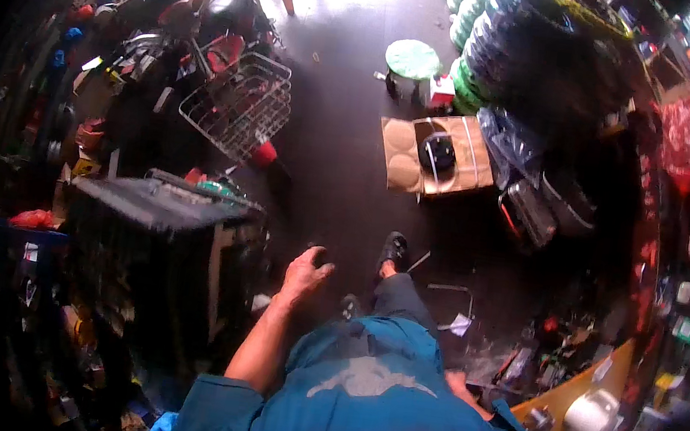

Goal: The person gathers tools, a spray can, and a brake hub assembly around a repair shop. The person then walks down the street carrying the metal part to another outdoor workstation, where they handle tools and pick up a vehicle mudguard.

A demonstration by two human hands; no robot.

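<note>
Sm. dark obj. (320, 256), at L fingers (305, 262), blurry, exact shape unclear

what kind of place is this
Probably a cluttered repair shop or storeroom: there are what look like stacked tyres, a wire basket and a carton.

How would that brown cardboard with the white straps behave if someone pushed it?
The brown cardboard would probably stay fairly stiff, as its panels look flat. It seems unlikely to roll, given its straight edges. The dark object at its middle may add weight, though its material is unclear.
</note>
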